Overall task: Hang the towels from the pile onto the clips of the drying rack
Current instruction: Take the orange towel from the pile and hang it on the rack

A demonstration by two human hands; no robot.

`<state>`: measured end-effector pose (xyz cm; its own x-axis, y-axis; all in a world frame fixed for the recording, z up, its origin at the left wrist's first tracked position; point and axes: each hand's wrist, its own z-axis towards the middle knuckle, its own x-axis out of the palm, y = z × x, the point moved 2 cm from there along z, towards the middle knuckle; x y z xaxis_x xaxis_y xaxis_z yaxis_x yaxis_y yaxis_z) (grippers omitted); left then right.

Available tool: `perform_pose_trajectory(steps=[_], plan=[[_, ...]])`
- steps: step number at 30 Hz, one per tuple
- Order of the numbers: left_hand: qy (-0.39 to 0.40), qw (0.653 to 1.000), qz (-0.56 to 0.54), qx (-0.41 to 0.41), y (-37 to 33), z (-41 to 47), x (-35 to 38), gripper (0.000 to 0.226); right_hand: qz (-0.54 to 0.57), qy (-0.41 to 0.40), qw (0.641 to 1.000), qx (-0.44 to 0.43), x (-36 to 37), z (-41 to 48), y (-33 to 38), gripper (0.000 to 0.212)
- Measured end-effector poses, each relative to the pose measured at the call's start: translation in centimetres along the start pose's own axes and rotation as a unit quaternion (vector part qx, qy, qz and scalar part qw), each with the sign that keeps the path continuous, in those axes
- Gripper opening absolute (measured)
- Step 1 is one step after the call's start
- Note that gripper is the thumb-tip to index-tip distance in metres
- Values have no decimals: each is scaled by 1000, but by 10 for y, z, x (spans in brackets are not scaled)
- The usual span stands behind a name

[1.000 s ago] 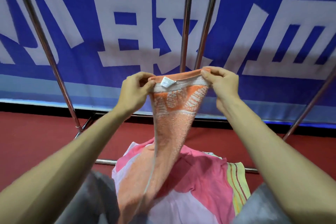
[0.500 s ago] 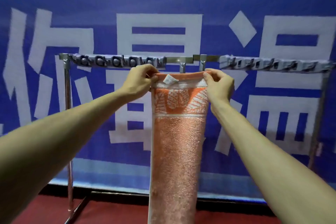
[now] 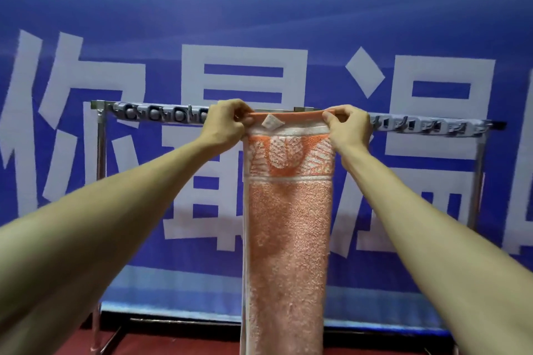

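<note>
Lifted higher than before, the orange towel (image 3: pixel 288 225) hangs straight down, top edge level with the drying rack (image 3: pixel 100 158) top, between two clip rows (image 3: pixel 161 116); left hand (image 3: pixel 226 127) and right hand (image 3: pixel 350 130) pinch its corners.

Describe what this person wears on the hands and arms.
Nothing that shows. The left hand and right hand are bare: no gloves, rings or watch. The left forearm and right forearm are bare too, with no sleeve in view.

A blue banner (image 3: pixel 259 3) with large white characters (image 3: pixel 245 56) filled the back, a paler band (image 3: pixel 173 288) ran along its foot, and a red floor (image 3: pixel 178 344) lay below.
</note>
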<state>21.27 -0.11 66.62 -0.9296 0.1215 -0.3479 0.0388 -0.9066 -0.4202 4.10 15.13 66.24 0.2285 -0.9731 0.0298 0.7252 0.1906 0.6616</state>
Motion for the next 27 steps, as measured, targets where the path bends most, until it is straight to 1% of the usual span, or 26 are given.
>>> perform_pose_trajectory(steps=[2,5,8,10,13,15,17,18,20,21,23,25,27], plan=[[9,1000,-7,-13,10,-9,8,17,-18,26,999,9,2,-5,-15,11],[33,999,-12,-41,36,-28,26,18,-84,87,993,12,11,-18,-48,22],[67,993,-20,-93,69,-53,51,17,-138,135,981,28,22,-37,-89,14],[91,987,-41,-130,93,-72,72,15,-152,165,973,58,30,-51,-120,9],[108,970,-77,-202,133,-107,106,11,-127,199,962,141,40,-79,-173,7],[107,954,-106,-259,162,-137,128,17,-107,213,952,193,45,-103,-207,7],[104,930,-142,-323,186,-173,147,32,-81,223,938,252,49,-132,-240,4],[104,916,-159,-354,196,-191,155,35,-68,227,929,285,50,-147,-256,4],[114,889,-178,-407,211,-227,171,29,-45,234,905,353,51,-178,-285,8],[127,881,-176,-421,218,-244,177,21,-30,238,892,383,51,-193,-296,8],[156,880,-151,-423,226,-275,187,11,3,245,865,438,52,-222,-310,9],[171,877,-142,-426,231,-296,194,12,28,252,843,474,53,-247,-320,9],[161,871,-157,-436,231,-302,201,10,31,271,832,484,57,-261,-326,6]])
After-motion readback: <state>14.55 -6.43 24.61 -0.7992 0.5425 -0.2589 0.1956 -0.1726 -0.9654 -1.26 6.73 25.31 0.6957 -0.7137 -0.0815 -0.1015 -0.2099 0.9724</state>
